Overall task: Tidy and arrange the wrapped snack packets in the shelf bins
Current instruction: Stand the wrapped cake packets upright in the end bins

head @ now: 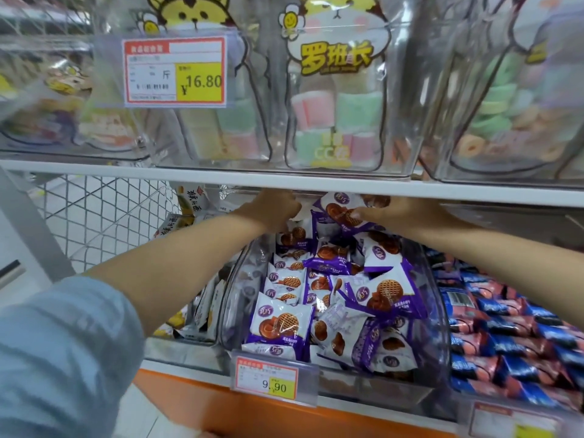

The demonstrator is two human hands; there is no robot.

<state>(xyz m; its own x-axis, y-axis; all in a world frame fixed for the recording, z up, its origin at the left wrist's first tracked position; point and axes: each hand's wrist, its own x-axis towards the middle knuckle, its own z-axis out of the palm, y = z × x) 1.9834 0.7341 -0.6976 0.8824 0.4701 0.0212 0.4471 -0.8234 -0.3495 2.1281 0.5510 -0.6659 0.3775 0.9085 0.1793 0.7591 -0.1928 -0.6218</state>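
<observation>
A clear plastic bin (439, 314) on the lower shelf holds several purple-and-white wrapped biscuit packets (281, 324). Both my arms reach to the back of this bin, just under the upper shelf board. My right hand (401, 213) pinches one purple packet (339, 210) at the top of the pile. My left hand (275, 207) is curled at the back of the pile beside that packet, its fingers hidden; what it holds cannot be told.
A white shelf board (126, 173) runs just above my hands, with clear bins of marshmallow bags (335, 121) on it. Blue-and-red packets (493, 330) fill the bin to the right, yellow-and-white packets (202, 305) the bin to the left. Price tags (268, 379) hang in front.
</observation>
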